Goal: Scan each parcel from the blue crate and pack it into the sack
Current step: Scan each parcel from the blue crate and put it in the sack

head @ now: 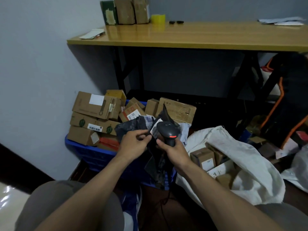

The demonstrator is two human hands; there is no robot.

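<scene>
A blue crate (93, 153) on the floor is piled with several cardboard parcels (93, 106). Above its right side my left hand (133, 144) pinches a black plastic mailer parcel (131, 126) by its white label. My right hand (175, 151) grips a black handheld scanner (167, 131), its red light lit, head close over that label. The mailer hangs down between my hands. To the right the white sack (241, 147) lies open with several boxes (204, 158) inside.
A wooden table (191, 34) stands behind, bearing boxes (126, 10), a yellow tape roll (158, 18) and papers (283, 21). A black and orange bag (286, 104) stands at the right under it. The wall is at the left; my knees are at the bottom.
</scene>
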